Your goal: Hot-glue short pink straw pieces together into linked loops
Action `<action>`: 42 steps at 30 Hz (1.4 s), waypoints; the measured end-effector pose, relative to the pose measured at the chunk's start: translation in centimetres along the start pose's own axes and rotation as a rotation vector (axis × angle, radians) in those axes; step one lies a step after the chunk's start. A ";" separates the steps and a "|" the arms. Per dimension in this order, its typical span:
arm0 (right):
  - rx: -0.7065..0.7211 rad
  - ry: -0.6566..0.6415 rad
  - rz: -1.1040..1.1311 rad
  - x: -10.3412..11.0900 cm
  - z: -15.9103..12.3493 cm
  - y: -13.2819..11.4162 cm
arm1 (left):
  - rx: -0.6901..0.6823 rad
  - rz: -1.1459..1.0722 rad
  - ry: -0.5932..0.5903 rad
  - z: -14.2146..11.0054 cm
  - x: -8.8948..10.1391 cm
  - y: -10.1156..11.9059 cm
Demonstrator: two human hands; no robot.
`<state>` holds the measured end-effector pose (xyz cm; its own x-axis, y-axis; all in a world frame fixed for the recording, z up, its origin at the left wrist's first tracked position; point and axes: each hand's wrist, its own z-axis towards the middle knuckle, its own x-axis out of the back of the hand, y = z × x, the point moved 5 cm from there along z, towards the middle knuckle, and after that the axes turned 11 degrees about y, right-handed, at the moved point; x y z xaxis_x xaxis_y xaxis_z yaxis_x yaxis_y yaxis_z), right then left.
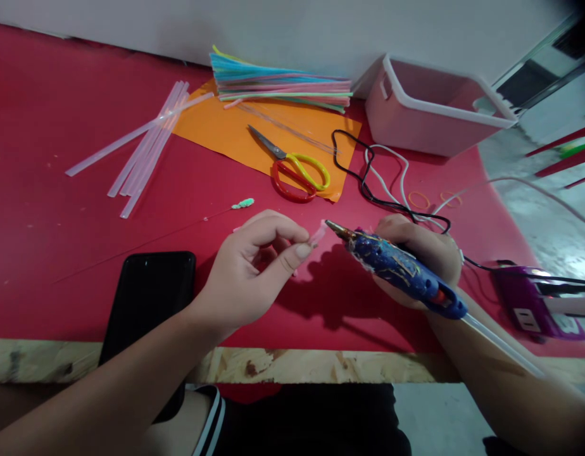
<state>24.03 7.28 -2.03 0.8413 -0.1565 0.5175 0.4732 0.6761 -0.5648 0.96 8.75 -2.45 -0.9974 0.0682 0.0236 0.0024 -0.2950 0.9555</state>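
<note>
Between the thumb and forefinger of my left hand is a short piece of pink pipe cleaner. My right hand is closed around a blue hot glue gun, its metal nozzle pointing left at the pink piece's tip. Whether nozzle and piece touch, I cannot tell. A clear glue stick sticks out of the gun's back end. Beyond my left hand lies a thin stem with a mint-green fuzzy tip. Scissors with red and yellow handles rest partly on an orange sheet.
Colourful pipe cleaners lie in a bundle at the back. Several translucent sticks are at left, near a black phone. A pink bin, tangled cords and a purple power strip occupy the right side.
</note>
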 end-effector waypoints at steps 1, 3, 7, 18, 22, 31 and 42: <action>0.003 -0.014 0.026 -0.1 0.0 0.0 | 0.005 0.006 0.001 0.0 0.0 0.0; 0.003 -0.044 0.071 -0.3 0.1 -0.1 | 0.011 0.008 0.000 0.0 0.0 0.0; 0.002 -0.079 0.088 -0.6 0.1 -0.2 | 0.033 0.001 -0.020 0.1 -0.1 0.0; 0.004 -0.072 0.045 -0.7 0.2 -0.3 | -0.021 0.006 -0.040 0.2 -0.2 0.3; 0.001 -0.067 0.052 -0.6 0.1 -0.2 | -0.053 -0.002 -0.036 0.1 -0.1 0.1; -0.005 -0.071 0.053 -0.5 0.0 0.0 | -0.108 0.017 -0.002 -0.1 0.2 -0.3; -0.016 -0.068 0.044 -0.5 0.0 0.0 | -0.121 0.012 -0.005 -0.1 0.2 -0.2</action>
<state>23.62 7.37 -2.27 0.8421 -0.0774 0.5337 0.4406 0.6694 -0.5981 0.79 8.71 -2.67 -0.9970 0.0682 0.0366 0.0056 -0.4084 0.9128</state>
